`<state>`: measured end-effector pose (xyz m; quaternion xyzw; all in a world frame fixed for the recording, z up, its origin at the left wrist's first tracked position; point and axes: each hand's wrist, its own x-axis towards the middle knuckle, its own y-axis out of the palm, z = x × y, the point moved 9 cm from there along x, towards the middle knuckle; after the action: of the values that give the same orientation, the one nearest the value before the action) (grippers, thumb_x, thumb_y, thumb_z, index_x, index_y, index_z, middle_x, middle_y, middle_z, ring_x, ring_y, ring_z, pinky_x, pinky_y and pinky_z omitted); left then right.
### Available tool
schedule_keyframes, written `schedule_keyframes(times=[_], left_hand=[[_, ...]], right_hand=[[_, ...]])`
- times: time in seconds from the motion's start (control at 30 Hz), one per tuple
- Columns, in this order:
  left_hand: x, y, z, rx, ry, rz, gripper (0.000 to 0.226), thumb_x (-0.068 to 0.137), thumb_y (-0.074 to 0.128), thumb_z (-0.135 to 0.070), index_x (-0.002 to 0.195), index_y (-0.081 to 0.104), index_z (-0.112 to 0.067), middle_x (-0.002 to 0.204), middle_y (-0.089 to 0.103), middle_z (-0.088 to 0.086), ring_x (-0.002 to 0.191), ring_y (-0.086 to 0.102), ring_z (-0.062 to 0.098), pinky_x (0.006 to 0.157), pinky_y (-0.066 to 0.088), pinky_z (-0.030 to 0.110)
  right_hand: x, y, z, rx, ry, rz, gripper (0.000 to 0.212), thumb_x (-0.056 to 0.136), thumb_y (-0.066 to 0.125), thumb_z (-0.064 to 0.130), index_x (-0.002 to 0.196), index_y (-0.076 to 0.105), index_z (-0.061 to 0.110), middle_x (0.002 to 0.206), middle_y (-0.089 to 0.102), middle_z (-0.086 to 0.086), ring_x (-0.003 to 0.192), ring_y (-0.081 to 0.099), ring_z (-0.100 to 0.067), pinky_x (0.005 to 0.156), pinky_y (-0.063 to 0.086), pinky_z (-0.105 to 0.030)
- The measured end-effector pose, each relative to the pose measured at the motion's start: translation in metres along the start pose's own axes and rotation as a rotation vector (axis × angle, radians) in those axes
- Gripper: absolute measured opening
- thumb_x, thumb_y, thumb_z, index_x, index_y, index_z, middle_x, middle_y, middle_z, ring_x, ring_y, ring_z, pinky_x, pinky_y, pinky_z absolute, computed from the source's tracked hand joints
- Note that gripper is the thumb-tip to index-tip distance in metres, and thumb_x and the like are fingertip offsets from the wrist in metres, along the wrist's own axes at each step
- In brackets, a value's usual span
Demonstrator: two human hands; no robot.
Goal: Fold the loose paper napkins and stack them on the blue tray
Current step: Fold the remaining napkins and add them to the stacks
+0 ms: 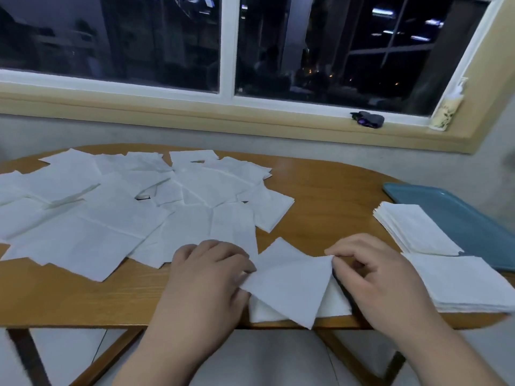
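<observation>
Low in the middle of the frame, at the near edge of the wooden desk point(328, 190), lies a white folded-over napkin point(289, 288). Its upper layer is turned at an angle, so that one corner points up the frame and another pokes past the desk's front edge. The lower layer shows as pale strips beneath it.

The left hand point(206, 277) lies knuckles up with its fingers curled. Their tips are on the left edge of this napkin and the thumb is tucked against the flap. The right hand point(381, 280) pinches the napkin's right corner between thumb and forefinger, with the other fingers bent loosely behind.

The loose napkins point(125, 207) cover the left half and centre of the desk. They are unfolded white squares that overlap at all angles, and the nearest ones almost touch the left hand.

The blue tray point(462, 215) is at the right of the frame, running off the right edge. A neat stack of folded napkins point(415, 229) lies over the tray's left side. Whether this stack rests wholly on the tray cannot be told.

A second stack point(462, 282) sits lower right, just beside the right hand. Its far edge meets the tray's near edge.

Behind the desk a white-framed window point(227, 51) shows darkness and a few lights. On its sill, upper right, lie a small dark object point(367, 119) and a pale pump bottle point(446, 110) that leans in the corner.
</observation>
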<state>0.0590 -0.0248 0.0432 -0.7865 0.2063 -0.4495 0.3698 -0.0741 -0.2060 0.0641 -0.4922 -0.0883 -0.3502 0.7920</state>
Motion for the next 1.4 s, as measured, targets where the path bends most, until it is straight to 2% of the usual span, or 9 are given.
schedule_keyframes(times=[0.23, 0.33, 0.53, 0.67, 0.77, 0.87, 0.93, 1.17, 1.4], left_hand=[[-0.003, 0.012, -0.046, 0.015, 0.104, 0.047, 0.021, 0.070, 0.049, -0.033, 0.077, 0.068, -0.035, 0.064, 0.058, -0.018, 0.066, 0.057, 0.009, 0.077, 0.033, 0.033], [-0.002, 0.011, -0.061, 0.028, 0.111, 0.022, 0.019, 0.072, 0.051, -0.034, 0.075, 0.069, -0.033, 0.063, 0.058, -0.016, 0.065, 0.057, 0.013, 0.075, 0.033, 0.037], [-0.001, 0.013, -0.068, -0.025, 0.082, -0.009, 0.024, 0.076, 0.051, -0.036, 0.089, 0.071, -0.033, 0.070, 0.058, -0.021, 0.072, 0.057, 0.009, 0.080, 0.033, 0.034], [0.001, 0.019, -0.056, -0.042, -0.005, -0.029, 0.039, 0.080, 0.056, -0.039, 0.118, 0.062, -0.033, 0.096, 0.060, -0.019, 0.093, 0.056, 0.012, 0.089, 0.033, 0.034], [0.000, 0.024, -0.048, -0.050, -0.081, -0.030, 0.053, 0.077, 0.063, -0.036, 0.130, 0.056, -0.032, 0.118, 0.055, -0.009, 0.110, 0.046, 0.015, 0.093, 0.037, 0.039], [-0.001, 0.029, -0.045, -0.067, -0.107, -0.016, 0.063, 0.075, 0.063, -0.036, 0.137, 0.051, -0.030, 0.131, 0.047, -0.004, 0.117, 0.041, 0.018, 0.097, 0.042, 0.045], [-0.002, 0.031, -0.043, -0.076, -0.121, -0.002, 0.065, 0.076, 0.063, -0.037, 0.139, 0.048, -0.030, 0.136, 0.043, -0.002, 0.119, 0.039, 0.018, 0.100, 0.042, 0.046], [-0.006, 0.040, -0.041, -0.076, -0.093, 0.110, 0.047, 0.079, 0.061, -0.042, 0.125, 0.059, -0.033, 0.129, 0.049, -0.013, 0.113, 0.049, 0.012, 0.092, 0.048, 0.043], [-0.010, 0.044, -0.046, -0.084, -0.010, 0.194, 0.047, 0.080, 0.049, -0.052, 0.119, 0.066, -0.031, 0.119, 0.056, -0.016, 0.113, 0.049, 0.010, 0.094, 0.046, 0.040]], right_hand=[[-0.042, 0.012, -0.020, 0.001, -0.037, 0.290, 0.066, 0.080, 0.075, 0.012, 0.124, 0.050, 0.053, 0.134, 0.033, 0.041, 0.138, 0.027, 0.009, 0.100, 0.018, 0.003], [-0.049, 0.010, -0.011, 0.024, -0.159, 0.263, 0.062, 0.075, 0.080, 0.013, 0.122, 0.057, 0.045, 0.137, 0.039, 0.031, 0.143, 0.029, -0.002, 0.104, 0.029, -0.008], [-0.045, -0.014, -0.009, 0.214, -0.197, 0.076, 0.007, 0.080, 0.073, 0.023, 0.078, 0.067, 0.025, 0.096, 0.065, 0.013, 0.104, 0.062, -0.015, 0.082, 0.047, -0.027], [-0.040, -0.018, -0.035, 0.284, 0.075, -0.019, 0.016, 0.083, 0.066, 0.038, 0.075, 0.064, 0.024, 0.075, 0.064, 0.008, 0.076, 0.060, -0.010, 0.060, 0.042, -0.016], [-0.034, -0.011, -0.051, 0.253, 0.188, -0.008, 0.007, 0.087, 0.071, 0.033, 0.084, 0.065, 0.033, 0.083, 0.066, 0.019, 0.082, 0.059, 0.001, 0.063, 0.043, -0.011], [-0.032, -0.002, -0.064, 0.165, 0.241, 0.036, 0.055, 0.085, 0.072, 0.036, 0.130, 0.046, 0.052, 0.114, 0.053, 0.034, 0.111, 0.048, 0.014, 0.083, 0.039, -0.008], [-0.032, -0.005, -0.064, 0.136, 0.204, 0.039, 0.066, 0.086, 0.072, 0.032, 0.139, 0.038, 0.053, 0.125, 0.043, 0.036, 0.121, 0.039, 0.015, 0.091, 0.035, -0.006], [-0.037, 0.007, -0.060, -0.001, 0.030, 0.270, 0.026, 0.085, 0.072, 0.018, 0.103, 0.072, 0.037, 0.111, 0.060, 0.032, 0.118, 0.048, 0.008, 0.093, 0.029, 0.001], [-0.034, 0.004, -0.059, -0.065, 0.078, 0.200, 0.015, 0.094, 0.060, 0.023, 0.091, 0.069, 0.033, 0.095, 0.062, 0.029, 0.106, 0.051, 0.009, 0.084, 0.037, -0.004]])
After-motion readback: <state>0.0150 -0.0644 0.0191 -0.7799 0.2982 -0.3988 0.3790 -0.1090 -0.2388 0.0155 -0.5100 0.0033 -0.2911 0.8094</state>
